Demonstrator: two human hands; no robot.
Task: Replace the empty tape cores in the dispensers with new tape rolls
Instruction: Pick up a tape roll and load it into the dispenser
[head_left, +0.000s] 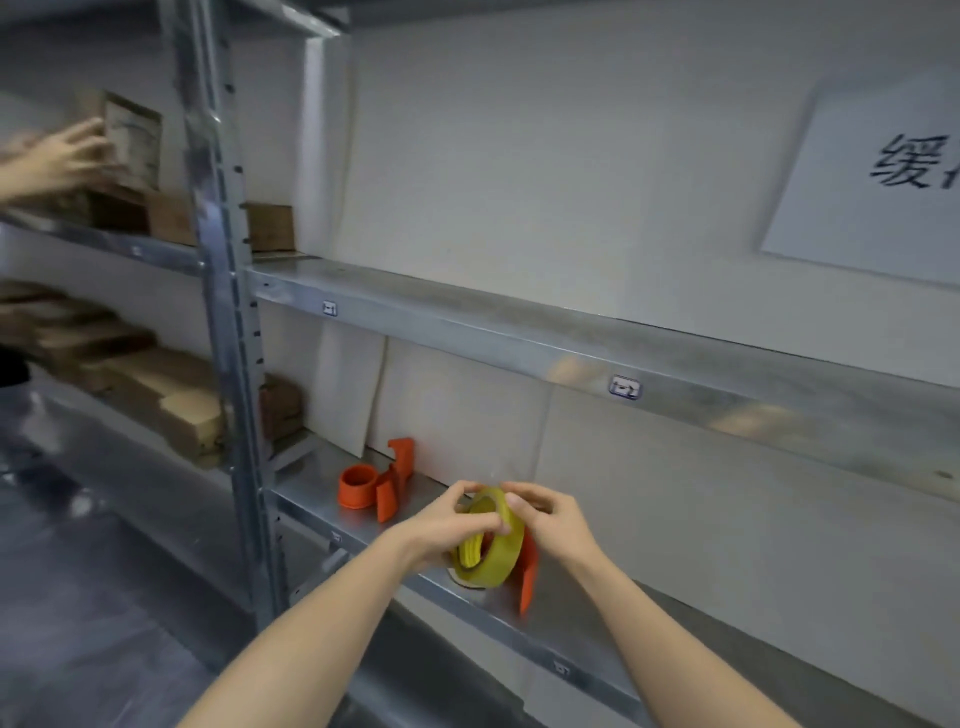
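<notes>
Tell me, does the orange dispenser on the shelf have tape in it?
No. The dispenser shows a bare orange hub. The only tape roll in view is held in both hands.

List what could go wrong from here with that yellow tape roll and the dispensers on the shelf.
1. Both hands, left hand and right hand, pinch the yellow tape roll right above the shelf edge; a slip would likely drop it to the floor.
2. The orange dispenser behind the roll sits near that edge and could get knocked off.
3. The second dispenser lies close by; a left elbow swing might hit it.
</notes>
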